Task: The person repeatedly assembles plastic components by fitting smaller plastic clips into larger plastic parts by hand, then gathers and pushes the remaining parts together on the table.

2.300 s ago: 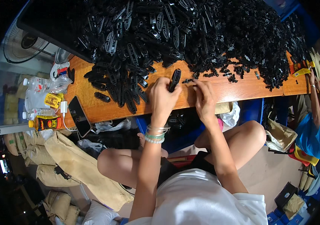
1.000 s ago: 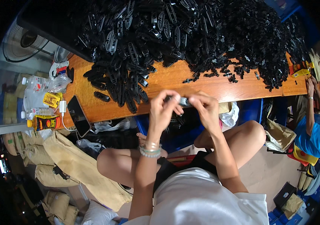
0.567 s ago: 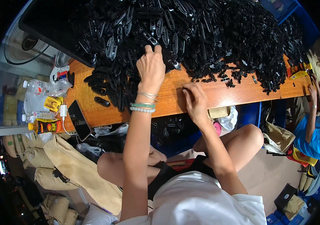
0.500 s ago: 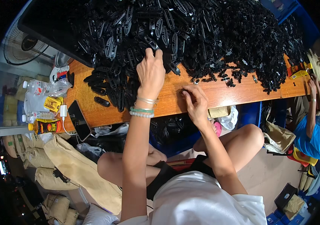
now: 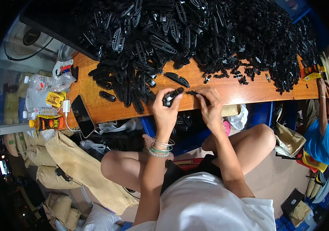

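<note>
My left hand (image 5: 166, 109) is closed on a black elongated plastic part (image 5: 173, 97), held tilted above the front of the wooden table (image 5: 226, 96). Close by on its right, my right hand (image 5: 210, 106) pinches a small black plastic piece (image 5: 191, 92) between thumb and fingers. The two pieces are near each other; I cannot tell whether they touch. A heap of long black plastic parts (image 5: 133, 50) lies beyond my left hand, and one loose long part (image 5: 176, 79) rests just past the held one. Farther right spreads a heap of smaller black pieces (image 5: 249, 46).
At the left lie a phone (image 5: 82, 116) with a white charger (image 5: 66, 107), plastic bottles (image 5: 37, 81) and a dark drink bottle (image 5: 47, 123). A fan (image 5: 25, 40) stands behind them. Blue bins (image 5: 258, 115) sit under the table. At the far right a person in blue (image 5: 324, 140) works.
My left hand has come back from the heap toward me with a long black part in it. My right hand has shifted slightly right, and its small piece now shows.
</note>
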`<action>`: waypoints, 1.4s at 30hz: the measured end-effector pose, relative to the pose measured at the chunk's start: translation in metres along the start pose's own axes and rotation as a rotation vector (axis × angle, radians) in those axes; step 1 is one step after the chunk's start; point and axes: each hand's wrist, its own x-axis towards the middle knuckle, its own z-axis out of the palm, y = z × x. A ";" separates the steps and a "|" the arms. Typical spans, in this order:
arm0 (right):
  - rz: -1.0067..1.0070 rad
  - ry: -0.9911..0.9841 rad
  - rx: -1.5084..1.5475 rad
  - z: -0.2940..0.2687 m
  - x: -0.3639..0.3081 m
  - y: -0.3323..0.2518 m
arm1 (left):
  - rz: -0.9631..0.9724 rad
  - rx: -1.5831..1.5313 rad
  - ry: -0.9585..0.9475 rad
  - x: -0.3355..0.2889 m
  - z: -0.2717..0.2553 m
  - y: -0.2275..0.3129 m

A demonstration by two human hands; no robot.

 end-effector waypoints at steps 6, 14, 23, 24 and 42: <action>0.435 -0.034 0.668 -0.010 -0.009 -0.026 | -0.372 -0.250 -0.139 -0.017 -0.011 0.017; 0.521 -0.035 0.768 -0.019 -0.008 -0.044 | -0.406 -0.360 -0.215 -0.028 -0.013 0.036; 0.135 -0.060 0.351 -0.024 -0.014 -0.046 | -0.418 -0.399 -0.322 -0.025 -0.021 0.034; 0.134 -0.061 0.352 -0.024 -0.014 -0.047 | -0.431 -0.418 -0.303 -0.025 -0.021 0.035; 0.062 -0.410 0.266 -0.036 -0.023 -0.020 | -0.360 -0.171 -0.548 -0.023 -0.042 0.019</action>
